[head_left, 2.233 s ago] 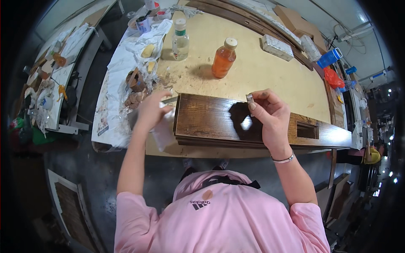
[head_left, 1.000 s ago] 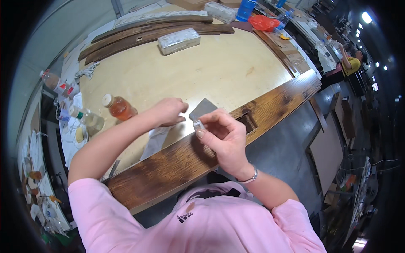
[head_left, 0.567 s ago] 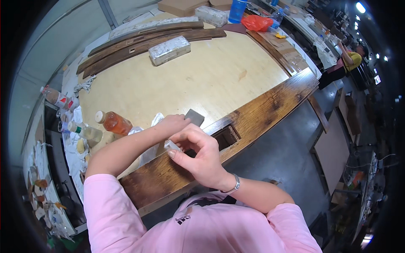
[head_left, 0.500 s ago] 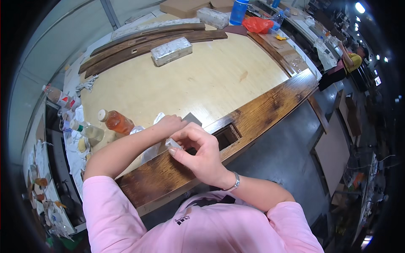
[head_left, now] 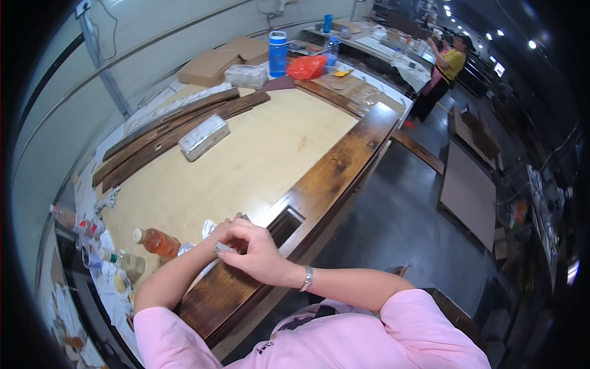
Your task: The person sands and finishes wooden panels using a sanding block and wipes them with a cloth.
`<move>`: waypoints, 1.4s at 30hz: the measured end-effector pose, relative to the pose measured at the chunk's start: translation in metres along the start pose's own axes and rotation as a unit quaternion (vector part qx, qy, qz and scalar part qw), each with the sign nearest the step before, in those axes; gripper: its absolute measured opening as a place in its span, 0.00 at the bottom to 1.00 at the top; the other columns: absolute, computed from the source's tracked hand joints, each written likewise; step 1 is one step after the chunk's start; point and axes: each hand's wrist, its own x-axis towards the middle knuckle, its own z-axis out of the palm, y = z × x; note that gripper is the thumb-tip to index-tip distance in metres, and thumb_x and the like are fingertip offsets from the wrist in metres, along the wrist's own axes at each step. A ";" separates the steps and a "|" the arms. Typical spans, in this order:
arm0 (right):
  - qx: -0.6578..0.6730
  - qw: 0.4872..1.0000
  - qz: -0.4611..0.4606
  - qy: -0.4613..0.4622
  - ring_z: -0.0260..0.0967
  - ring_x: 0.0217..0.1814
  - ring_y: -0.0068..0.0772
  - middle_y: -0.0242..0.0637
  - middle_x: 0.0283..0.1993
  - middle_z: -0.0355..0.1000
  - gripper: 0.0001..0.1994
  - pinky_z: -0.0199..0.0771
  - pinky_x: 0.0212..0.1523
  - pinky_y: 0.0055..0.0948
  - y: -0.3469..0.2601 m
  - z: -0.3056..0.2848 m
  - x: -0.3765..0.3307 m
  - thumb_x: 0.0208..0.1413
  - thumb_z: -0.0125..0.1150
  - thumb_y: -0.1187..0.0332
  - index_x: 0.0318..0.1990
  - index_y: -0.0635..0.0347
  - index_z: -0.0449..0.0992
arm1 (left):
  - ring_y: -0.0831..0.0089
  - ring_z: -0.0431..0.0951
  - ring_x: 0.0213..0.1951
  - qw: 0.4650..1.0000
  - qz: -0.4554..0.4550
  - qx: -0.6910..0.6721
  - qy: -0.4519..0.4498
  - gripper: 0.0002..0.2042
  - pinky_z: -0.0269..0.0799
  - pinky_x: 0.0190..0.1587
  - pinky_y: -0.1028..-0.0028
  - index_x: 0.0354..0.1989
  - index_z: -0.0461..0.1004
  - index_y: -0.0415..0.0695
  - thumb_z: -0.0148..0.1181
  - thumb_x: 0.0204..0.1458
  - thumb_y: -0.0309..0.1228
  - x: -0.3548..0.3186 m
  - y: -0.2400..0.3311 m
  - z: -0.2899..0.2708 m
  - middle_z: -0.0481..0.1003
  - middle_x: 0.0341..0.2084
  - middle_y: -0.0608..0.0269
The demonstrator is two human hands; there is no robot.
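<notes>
A long brown wooden board [head_left: 329,178] with a glossy, dark-mottled finish runs slantwise in front of me, with a rectangular cutout [head_left: 286,225] through it. Just left of the cutout, my right hand [head_left: 257,251] pinches a small whitish-grey block [head_left: 223,247] between thumb and fingers, over the board. My left hand [head_left: 225,229] lies behind it at the board's far edge, mostly covered by the right hand. A bit of a grey flat piece [head_left: 246,218] shows at the left fingertips, which seem closed on it.
A pale tabletop [head_left: 258,147] carries a foil-like wrapped block [head_left: 204,138] and dark wooden strips [head_left: 166,136]. Bottles, including an amber one [head_left: 158,242], stand at left. A blue bottle [head_left: 278,54] and red bag [head_left: 306,67] are at the back. A person [head_left: 445,67] stands far right.
The view has tilted up and shifted, so the board and table appear lower and farther left. Less of the grey flat piece shows now. My right hand still pinches the small block.
</notes>
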 end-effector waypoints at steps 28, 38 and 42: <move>-0.004 0.999 0.038 -0.016 0.68 0.32 0.15 0.29 0.33 0.75 0.08 0.66 0.35 0.16 -0.003 0.001 -0.002 0.55 0.64 0.75 0.40 0.69 0.79 | 0.67 0.75 0.54 0.820 -0.054 -0.231 0.521 0.27 0.65 0.60 0.71 0.55 0.75 0.33 0.59 0.45 0.36 -0.432 -0.019 0.049 0.78 0.50 0.52; 0.001 0.999 0.045 0.012 0.70 0.33 0.16 0.30 0.32 0.76 0.07 0.69 0.35 0.17 -0.006 0.007 -0.006 0.54 0.65 0.77 0.39 0.70 0.78 | 0.64 0.72 0.58 0.877 -0.078 -0.178 0.440 0.25 0.63 0.62 0.69 0.57 0.74 0.38 0.62 0.48 0.31 -0.349 -0.068 0.003 0.75 0.55 0.50; 0.006 0.999 0.044 0.013 0.70 0.30 0.14 0.29 0.30 0.75 0.06 0.68 0.32 0.16 -0.008 0.009 -0.006 0.55 0.65 0.76 0.39 0.70 0.79 | 0.63 0.72 0.59 0.912 0.013 -0.061 0.405 0.22 0.63 0.63 0.69 0.56 0.75 0.40 0.62 0.50 0.33 -0.315 -0.047 -0.057 0.74 0.57 0.49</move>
